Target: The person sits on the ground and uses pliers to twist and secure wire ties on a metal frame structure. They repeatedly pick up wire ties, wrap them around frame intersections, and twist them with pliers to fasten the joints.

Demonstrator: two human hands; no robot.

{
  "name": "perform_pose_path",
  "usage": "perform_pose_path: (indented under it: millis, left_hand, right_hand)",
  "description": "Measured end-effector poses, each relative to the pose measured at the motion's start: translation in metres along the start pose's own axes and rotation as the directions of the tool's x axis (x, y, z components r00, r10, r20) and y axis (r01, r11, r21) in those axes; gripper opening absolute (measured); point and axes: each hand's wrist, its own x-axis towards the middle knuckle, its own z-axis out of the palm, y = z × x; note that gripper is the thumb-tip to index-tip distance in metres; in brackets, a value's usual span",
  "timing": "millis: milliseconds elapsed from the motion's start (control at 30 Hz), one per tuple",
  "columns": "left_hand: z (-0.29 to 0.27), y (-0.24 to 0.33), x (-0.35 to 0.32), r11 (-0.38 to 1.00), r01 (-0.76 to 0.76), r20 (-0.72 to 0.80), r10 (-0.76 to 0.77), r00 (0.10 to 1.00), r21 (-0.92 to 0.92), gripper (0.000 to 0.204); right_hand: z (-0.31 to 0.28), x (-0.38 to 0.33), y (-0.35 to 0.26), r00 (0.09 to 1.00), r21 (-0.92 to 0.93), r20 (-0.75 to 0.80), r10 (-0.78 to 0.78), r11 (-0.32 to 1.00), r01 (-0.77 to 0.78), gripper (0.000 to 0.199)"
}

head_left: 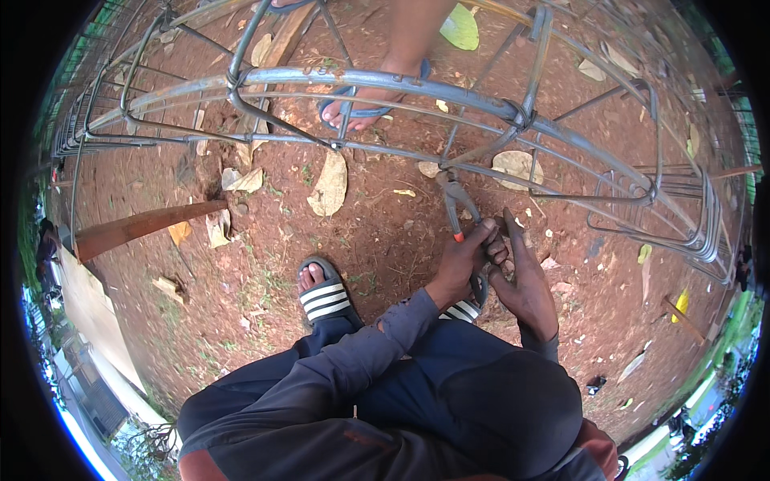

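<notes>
below the near edge of the cage [369, 78], the left hand [464, 263] holds the pliers [459, 199] above the red ground [385, 208]. the fingers of the left hand are clenched on the handles. the right hand [525, 284] is just beside it, index finger extended; its other fingers are partly hidden, and whether they grip anything cannot be told.

step in hand: judged from this posture, the pliers are being readied or regripped for work on the wire ties of the cage. next move: this probably calls for a firm handle grip, the jaws directed at a bar crossing, and the right hand guiding any wire clear of the jaws.

condition of parts: the pliers are dark and worn, with a red patch on one handle; the handles are spread and the head points away from the body, near the lower bar [389, 150]. contact with that bar cannot be confirmed. the cage consists of long grey bars inside bent hoops, with brown rust in places. a dark tie [521, 118] binds one crossing.
</notes>
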Motion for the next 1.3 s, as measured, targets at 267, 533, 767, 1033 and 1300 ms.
perform_pose_path:
  millis: [267, 533, 767, 1033, 1300]
  left_hand:
    - [0.006, -0.010, 0.010, 0.837, -0.040, -0.433, 0.324, 0.841, 0.546, 0.034]
    - [-0.026, -0.005, 0.003, 0.131, 0.026, -0.112, 0.709, 0.696, 0.991, 0.029]
    - [-0.028, 0.049, -0.032, -0.245, 0.169, 0.007, 0.586, 0.810, 0.955, 0.042]
    - [-0.036, 0.095, -0.060, 0.501, 0.334, -0.124, -0.406, 0.905, 0.798, 0.050]
    - [-0.024, 0.080, -0.080, 0.664, 0.367, -0.388, -0.124, 0.913, 0.652, 0.035]
  right_hand:
    - [0.038, -0.018, 0.009, 0.966, -0.164, 0.085, 0.245, 0.960, -0.229, 0.096]
    - [0.205, -0.012, 0.113, 0.955, 0.860, 0.038, 0.295, 0.476, -0.182, 0.068]
    - [0.180, 0.001, 0.061, 0.994, 0.712, 0.091, 0.064, 0.694, -0.110, 0.054]
    - [0.169, -0.021, 0.067, 0.650, 0.568, 0.417, -0.636, -0.376, -0.732, 0.039]
    - [0.095, -0.018, 0.023, 0.650, 0.718, 0.667, -0.364, 0.548, -0.429, 0.054]
